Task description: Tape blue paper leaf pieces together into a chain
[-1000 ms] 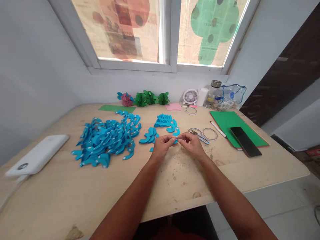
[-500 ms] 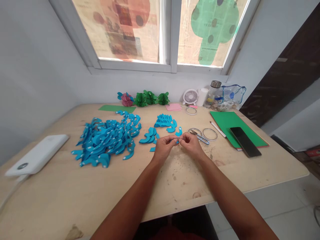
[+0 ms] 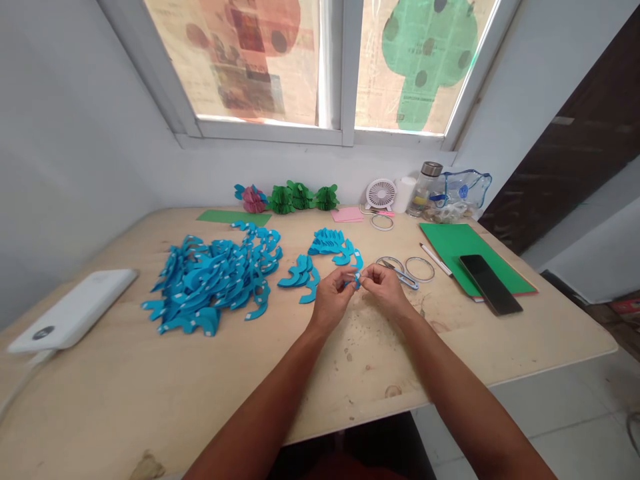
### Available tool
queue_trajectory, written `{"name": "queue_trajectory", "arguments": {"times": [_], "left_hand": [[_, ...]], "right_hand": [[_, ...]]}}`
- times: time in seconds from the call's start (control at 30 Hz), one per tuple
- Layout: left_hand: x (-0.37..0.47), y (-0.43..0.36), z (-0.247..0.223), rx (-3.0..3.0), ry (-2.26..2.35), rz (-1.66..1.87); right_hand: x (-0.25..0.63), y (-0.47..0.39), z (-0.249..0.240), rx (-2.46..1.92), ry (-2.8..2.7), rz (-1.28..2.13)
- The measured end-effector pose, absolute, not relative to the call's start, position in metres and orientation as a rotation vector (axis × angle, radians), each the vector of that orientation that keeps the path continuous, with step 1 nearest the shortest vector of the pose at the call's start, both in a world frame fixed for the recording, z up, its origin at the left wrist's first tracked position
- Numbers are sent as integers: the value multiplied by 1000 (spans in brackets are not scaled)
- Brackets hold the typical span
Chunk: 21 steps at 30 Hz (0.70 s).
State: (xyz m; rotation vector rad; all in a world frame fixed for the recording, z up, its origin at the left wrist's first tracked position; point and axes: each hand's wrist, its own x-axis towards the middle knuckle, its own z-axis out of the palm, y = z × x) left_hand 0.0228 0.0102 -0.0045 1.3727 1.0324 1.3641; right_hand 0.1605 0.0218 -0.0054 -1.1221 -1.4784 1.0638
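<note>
Between my two hands is a small blue curved paper piece with a white square on it. My left hand pinches it from the left. From the right, my right hand has its fingertips closed on the piece's other side. Just beyond my hands lies a row of blue curved pieces, its near end reaching toward my fingers. Left of my left hand are more blue curved pieces. A large heap of blue pieces with white squares spreads farther left.
Right of my hands lie scissors and metal rings. Farther right are a white pen, green sheets and a black phone. Paper figures, a fan and a bottle stand behind. A white power bank lies left.
My left hand has turned and shifted slightly right and down, its fingers spread a little. More of the blue piece and of the pieces beside my left hand now shows.
</note>
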Motion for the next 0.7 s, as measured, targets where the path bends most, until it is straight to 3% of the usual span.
{"name": "queue_trajectory", "arguments": {"times": [0.3, 0.7], "left_hand": [[22, 10, -3, 1278, 1083, 1438], [22, 11, -3, 1074, 1062, 1238]], "right_hand": [[158, 20, -4, -1153, -1462, 1015], [166, 24, -1, -1254, -1374, 892]]}}
